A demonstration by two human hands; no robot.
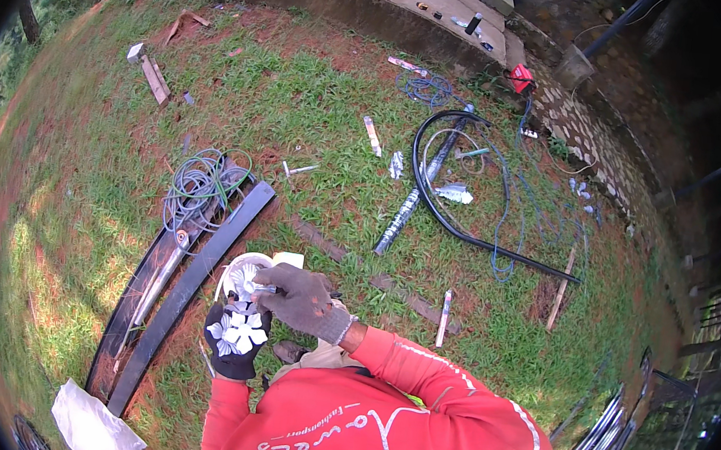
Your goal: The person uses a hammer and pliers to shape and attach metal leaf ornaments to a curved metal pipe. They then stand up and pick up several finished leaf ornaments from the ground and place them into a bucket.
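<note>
My left hand (238, 364), in a black glove, is closed around a silver metal flower ornament (237, 332) with broad petals. My right hand (304, 301), in a worn grey glove, pinches a second silver petalled piece (246, 280) just beyond the first. The two pieces are close together; whether they are joined I cannot tell. Below them is a round white container (230, 277), partly covered by my hands and the metal pieces. What lies inside it is hidden.
Dark metal channels (188, 300) lie on the grass at left, with a coil of grey cable (199, 188) on their far end. A black hose (497, 245) loops around a patterned tube (397, 222). A red box-shaped machine (521, 78) stands by the stone edge. A plastic bag (94, 425) lies near left.
</note>
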